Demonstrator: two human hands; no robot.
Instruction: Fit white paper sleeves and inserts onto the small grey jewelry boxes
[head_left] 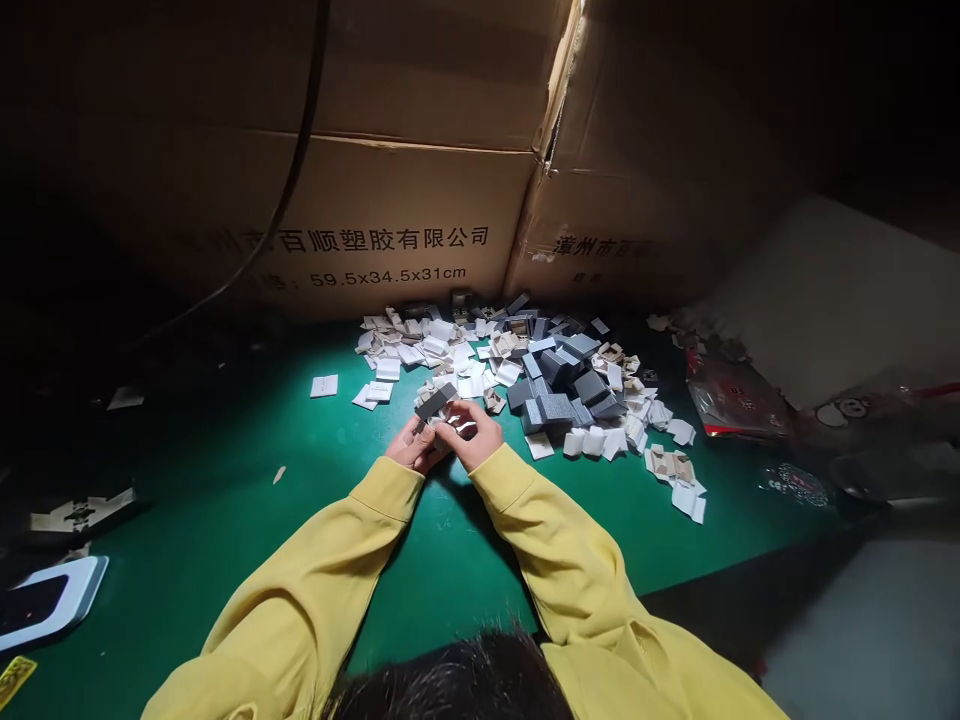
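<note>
My left hand (409, 445) is closed around a small dark grey box (435, 402), which tilts up between my two hands. Against the near end of that box, my right hand (474, 436) has its fingers bent and pinched. Something white, which looks like a small folded card piece, shows between the right fingers; its exact shape is partly hidden. Beyond my hands lie many loose white folded card pieces (388, 370). To their right is a heap of dark grey boxes (559, 407) like the one held.
Large cardboard cartons (405, 200) stand as a wall behind the green table (247, 580). A dark cable (296, 165) hangs at the left. A white device (79, 600) lies at the left edge. Clear plastic bags (735, 400) lie at the right.
</note>
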